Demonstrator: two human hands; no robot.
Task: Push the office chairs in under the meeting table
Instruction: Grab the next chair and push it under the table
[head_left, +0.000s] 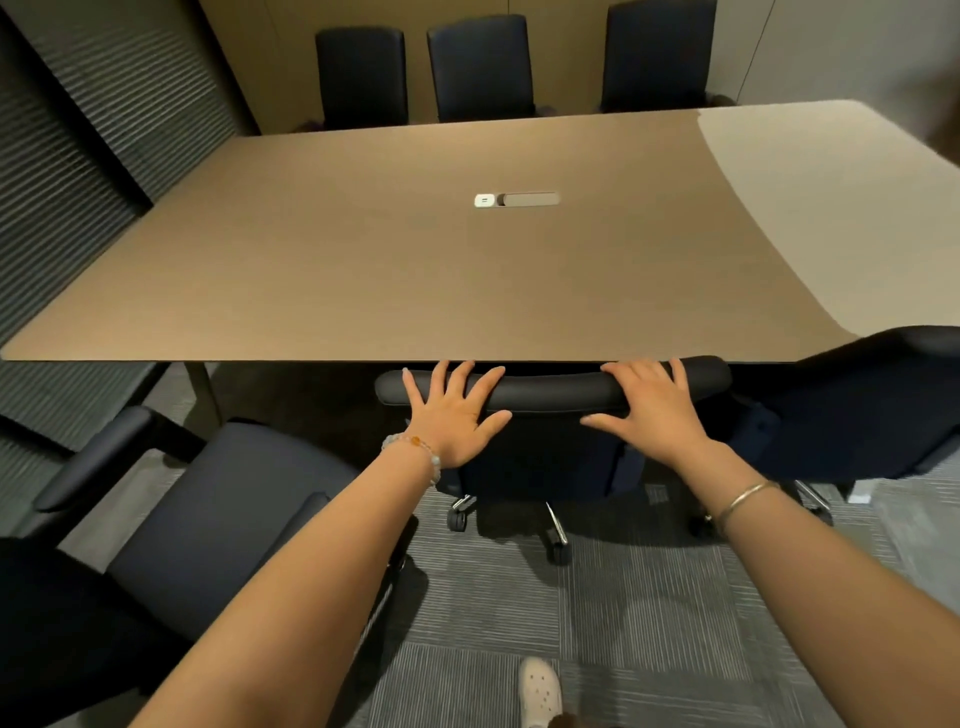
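Note:
A dark office chair (550, 392) stands right in front of me, its backrest top touching the near edge of the tan meeting table (363, 270). My left hand (454, 413) lies flat on the left part of the backrest, fingers spread. My right hand (652, 408) rests flat on the right part, fingers apart. Neither hand grips. The chair's seat is hidden under the table; its castors show on the carpet. A second dark chair (218, 514) stands pulled out at my left, turned sideways. A third chair (872, 405) stands at the right, by the table edge.
Three dark chairs (480, 67) line the far side of the table. A small power socket cover (517, 199) is set into the tabletop. A dark ribbed wall (78, 156) runs along the left. Grey striped carpet (649, 597) covers the floor; my white shoe (540, 691) shows below.

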